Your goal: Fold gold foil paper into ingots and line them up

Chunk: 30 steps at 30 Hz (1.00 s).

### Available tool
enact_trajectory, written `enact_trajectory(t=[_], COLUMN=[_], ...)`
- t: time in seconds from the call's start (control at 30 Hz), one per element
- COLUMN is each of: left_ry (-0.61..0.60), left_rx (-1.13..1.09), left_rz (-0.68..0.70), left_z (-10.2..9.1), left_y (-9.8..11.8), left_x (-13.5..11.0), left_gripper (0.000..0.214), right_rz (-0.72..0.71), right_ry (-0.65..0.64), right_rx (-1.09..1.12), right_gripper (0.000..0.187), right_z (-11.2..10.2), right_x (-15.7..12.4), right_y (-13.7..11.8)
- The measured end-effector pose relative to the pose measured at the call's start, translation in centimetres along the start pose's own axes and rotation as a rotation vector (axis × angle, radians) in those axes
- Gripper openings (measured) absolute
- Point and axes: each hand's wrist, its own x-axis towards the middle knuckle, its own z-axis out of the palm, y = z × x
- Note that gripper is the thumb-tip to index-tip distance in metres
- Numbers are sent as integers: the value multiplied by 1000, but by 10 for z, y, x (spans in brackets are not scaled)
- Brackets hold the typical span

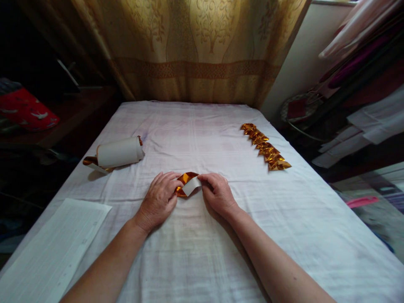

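Note:
A strip of shiny gold foil paper (190,185) with a white back is bent into a loop in the middle of the cloth-covered table. My left hand (162,193) is closed on the loop's left end, its thumb and fingertips against the foil. At the other side, my right hand (217,191) pinches the strip's right end between thumb and forefinger. The lower part of the loop rests near the cloth, and the ends under my fingers are partly hidden.
A row of folded gold foil pieces (266,147) lies at the right. Toward the left sits a roll of white-backed gold paper (120,151), with a lined paper sheet (59,248) nearer me. A patterned curtain (195,50) hangs behind the table (195,126).

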Motion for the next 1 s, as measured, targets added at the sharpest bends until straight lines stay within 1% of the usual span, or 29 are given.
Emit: enact_trajectory(t=[0.17, 0.23, 0.33, 0.4, 0.53, 0.63, 0.83, 0.93, 1.0], left_ry=[-1, -16, -20, -6, 15, -2, -13, -22, -24], left_rx=[4, 21, 75, 119, 164, 170, 149, 85, 55], left_rz=[10, 13, 7, -5, -17, -15, 22, 47, 61], left_z=[-3, -5, -6, -6, -6, -5, 1, 3, 4], left_y=[1, 1, 0, -1, -1, 0, 18, 26, 28], left_x=[3, 3, 2, 2, 2, 1, -1, 0, 0], left_gripper=[25, 22, 18, 17, 17, 16, 16, 18, 17], right_rz=[-2, -35, -147, -239, -401, -474, -512, -484, -439], right_ry=[-8, 15, 45, 43, -8, -64, -137, -180, -164], right_rx=[-80, -142, -243, -294, -350, -334, -285, -209, -129], right_gripper=[28, 24, 17, 15, 13, 13, 13, 12, 13], right_z=[-1, -2, -7, -10, -15, -15, -14, -13, -12], right_x=[0, 0, 0, 0, 0, 2, 1, 0, 0], right_y=[-5, -7, -9, -11, -17, -20, -21, -18, -14])
